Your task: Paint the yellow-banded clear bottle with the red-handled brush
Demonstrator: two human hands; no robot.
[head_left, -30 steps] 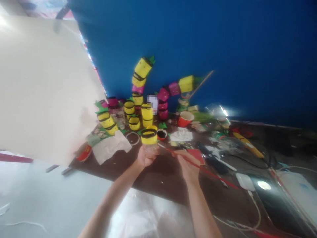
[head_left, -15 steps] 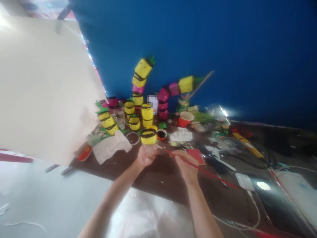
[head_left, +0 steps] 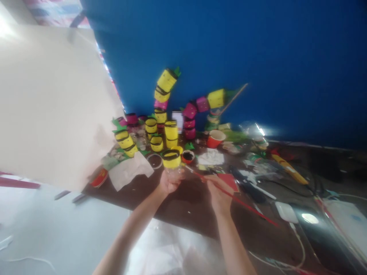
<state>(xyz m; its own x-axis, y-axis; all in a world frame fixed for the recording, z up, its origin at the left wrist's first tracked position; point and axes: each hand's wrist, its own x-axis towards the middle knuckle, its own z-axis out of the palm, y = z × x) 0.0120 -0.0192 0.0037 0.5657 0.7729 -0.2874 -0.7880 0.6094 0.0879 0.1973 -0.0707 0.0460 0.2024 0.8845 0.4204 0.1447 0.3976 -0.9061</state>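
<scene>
My left hand (head_left: 171, 182) is closed around the clear lower part of a small cup (head_left: 172, 161), yellow above with a black band along its rim. It is held upright over the table. My right hand (head_left: 219, 194) pinches a long, thin red-handled paintbrush (head_left: 246, 204). The brush tip points left toward the yellow cup, a short way from it. Just behind them stands a small red pot (head_left: 188, 156) with dark contents, probably paint. A red square (head_left: 228, 181) lies by my right hand, partly hidden behind it.
Several yellow and magenta segmented pieces, including a tall curved stack (head_left: 162, 97), stand against the blue wall (head_left: 229, 46). White paper (head_left: 130, 172) lies left on the brown table (head_left: 137, 196). A red paper cup (head_left: 215, 139), crumpled tissue (head_left: 211, 157) and a white charger (head_left: 284, 212) are rightward.
The whole view has shifted slightly. The brush tip and my right hand are a little farther right of the yellow cup. Both hands keep their holds.
</scene>
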